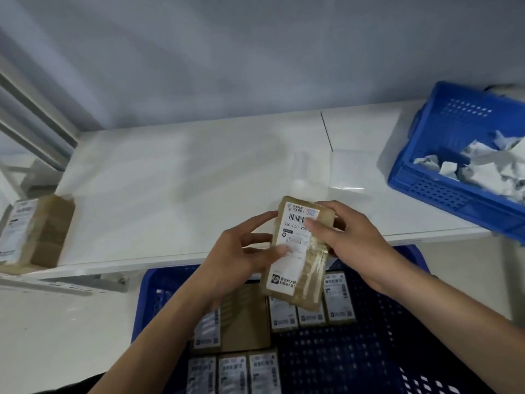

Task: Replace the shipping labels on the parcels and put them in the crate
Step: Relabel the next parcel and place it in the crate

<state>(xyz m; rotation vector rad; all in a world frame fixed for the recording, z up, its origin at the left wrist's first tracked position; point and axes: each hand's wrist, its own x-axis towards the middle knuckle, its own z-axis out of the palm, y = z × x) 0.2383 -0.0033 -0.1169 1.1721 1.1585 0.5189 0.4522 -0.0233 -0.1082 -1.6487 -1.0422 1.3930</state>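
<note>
A small brown parcel with a white shipping label on its face is held up over the table's front edge. My left hand holds its left side, thumb lying across the label. My right hand grips its right edge, with a finger laid over the label near the barcode. Below my hands a blue crate holds several labelled parcels lying flat.
A second blue crate with torn white label scraps sits at the right on the white table. A stack of brown parcels stands at the left edge. A clear plastic sheet lies behind my hands.
</note>
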